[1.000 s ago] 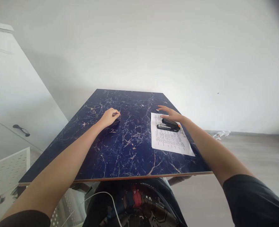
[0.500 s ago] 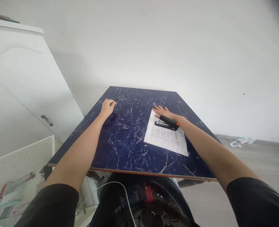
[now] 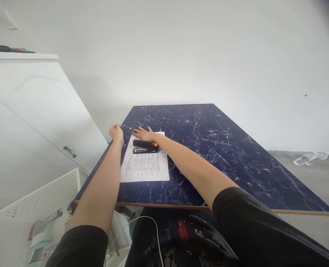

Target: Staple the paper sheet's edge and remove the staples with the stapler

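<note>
Printed paper (image 3: 142,168) lies on the tabletop's (image 3: 209,148) left part, a black stapler (image 3: 142,143) on it. The right hand (image 3: 145,134) rests at the paper's far end, grip spread apart; the left hand (image 3: 116,132) curls by the left edge, its grip's hold I cannot tell.

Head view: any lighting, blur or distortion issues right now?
Head view: soft light, faint shadow on the white wall beside the white panelled cabinet; head view: print on the white paper sheet beneath the black-and-orange stapler too small and soft to read; head view: wide-angle stretch seems to enlarge the black right sleeve, top right corner dark.
</note>
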The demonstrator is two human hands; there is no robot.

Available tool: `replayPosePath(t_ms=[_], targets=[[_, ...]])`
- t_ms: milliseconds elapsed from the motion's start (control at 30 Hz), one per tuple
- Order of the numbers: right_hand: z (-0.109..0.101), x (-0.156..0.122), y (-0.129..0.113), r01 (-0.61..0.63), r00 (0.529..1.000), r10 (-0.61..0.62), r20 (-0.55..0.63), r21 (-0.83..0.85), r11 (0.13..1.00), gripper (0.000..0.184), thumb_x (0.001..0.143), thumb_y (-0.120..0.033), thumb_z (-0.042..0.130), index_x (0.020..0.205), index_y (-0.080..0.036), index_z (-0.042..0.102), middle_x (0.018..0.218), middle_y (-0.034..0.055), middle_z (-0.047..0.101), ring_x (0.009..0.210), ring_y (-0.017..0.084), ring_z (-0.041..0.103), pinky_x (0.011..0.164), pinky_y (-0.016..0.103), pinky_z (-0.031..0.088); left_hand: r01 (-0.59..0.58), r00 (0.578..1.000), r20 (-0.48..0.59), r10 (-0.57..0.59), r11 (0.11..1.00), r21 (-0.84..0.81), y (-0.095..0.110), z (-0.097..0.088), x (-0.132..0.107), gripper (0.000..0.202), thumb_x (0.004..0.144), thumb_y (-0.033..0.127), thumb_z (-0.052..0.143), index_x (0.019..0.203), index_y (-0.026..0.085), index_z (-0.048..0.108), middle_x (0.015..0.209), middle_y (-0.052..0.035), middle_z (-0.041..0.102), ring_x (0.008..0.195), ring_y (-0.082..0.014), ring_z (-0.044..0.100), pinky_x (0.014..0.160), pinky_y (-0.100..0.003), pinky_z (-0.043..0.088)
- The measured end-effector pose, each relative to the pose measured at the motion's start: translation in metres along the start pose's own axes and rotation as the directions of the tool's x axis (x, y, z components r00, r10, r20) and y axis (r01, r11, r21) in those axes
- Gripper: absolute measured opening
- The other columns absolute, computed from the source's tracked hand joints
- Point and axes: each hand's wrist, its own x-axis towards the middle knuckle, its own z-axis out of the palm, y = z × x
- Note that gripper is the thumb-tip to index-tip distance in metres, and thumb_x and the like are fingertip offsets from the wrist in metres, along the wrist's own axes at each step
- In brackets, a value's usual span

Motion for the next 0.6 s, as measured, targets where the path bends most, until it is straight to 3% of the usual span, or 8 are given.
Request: replayPosePath(t_ms=[133, 233, 333, 433, 600], targets=[[-0.003, 0.002, -0.004, 0.044, 0.996, -0.043, -0.081, 0.011, 0.999, 0.066, 0.109, -0.054, 0.042, 0.169, -0.029, 0.031, 0.178, 0.0067, 0.012, 0.165, 0.036, 0.000, 0.123, 0.077, -0.004, 0.051, 0.996, -0.076, -0.051, 0.999, 0.009, -0.007, -0.002, 0.004, 0.018, 0.082, 0.020, 0.048, 0.080, 0.019, 0.065, 0.080, -0.0068, 0.068, 0.082, -0.0228, 0.064, 0.076, -0.033, 0.049], [-0.005, -0.016, 0.005, 0.221, 0.961, -0.210, -0.179, 0.043, 0.974, 0.057, 0.111, -0.045, 0.038, 0.166, -0.030, 0.038, 0.177, 0.0023, 0.017, 0.166, 0.031, 0.005, 0.128, 0.070, 0.001, 0.068, 0.993, -0.095, -0.067, 0.998, -0.002, -0.009, 0.003, 0.004, 0.018, 0.082, 0.018, 0.047, 0.078, 0.020, 0.065, 0.083, -0.0074, 0.070, 0.085, -0.0225, 0.066, 0.078, -0.033, 0.050], [-0.007, -0.038, 0.015, 0.362, 0.932, -0.357, -0.065, 0.092, 0.928, 0.058, 0.105, -0.037, 0.050, 0.162, -0.032, 0.044, 0.175, -0.0009, 0.028, 0.164, 0.026, 0.020, 0.133, 0.054, 0.009, 0.070, 0.993, -0.092, -0.071, 0.997, -0.012, -0.008, 0.006, 0.003, 0.017, 0.082, 0.018, 0.048, 0.077, 0.020, 0.065, 0.088, -0.0080, 0.072, 0.089, -0.0228, 0.067, 0.082, -0.033, 0.050], [-0.006, -0.056, 0.026, 0.365, 0.930, -0.367, -0.003, 0.112, 0.924, 0.075, 0.090, -0.034, 0.067, 0.162, -0.028, 0.046, 0.173, 0.0018, 0.032, 0.162, 0.028, 0.026, 0.133, 0.051, 0.011, 0.060, 0.995, -0.073, -0.061, 0.998, -0.007, -0.007, 0.007, 0.000, 0.017, 0.083, 0.018, 0.049, 0.077, 0.020, 0.065, 0.090, -0.0089, 0.073, 0.092, -0.0240, 0.068, 0.085, -0.034, 0.050], [-0.009, -0.095, 0.051, 0.345, 0.938, -0.346, -0.019, 0.138, 0.929, 0.070, 0.094, -0.037, 0.059, 0.162, -0.027, 0.045, 0.173, 0.0022, 0.031, 0.162, 0.026, 0.024, 0.134, 0.052, 0.008, -0.024, 1.000, 0.007, 0.023, 0.999, 0.028, 0.002, 0.010, -0.010, 0.020, 0.086, 0.017, 0.047, 0.077, 0.021, 0.064, 0.089, -0.0091, 0.073, 0.094, -0.0260, 0.068, 0.088, -0.037, 0.049]])
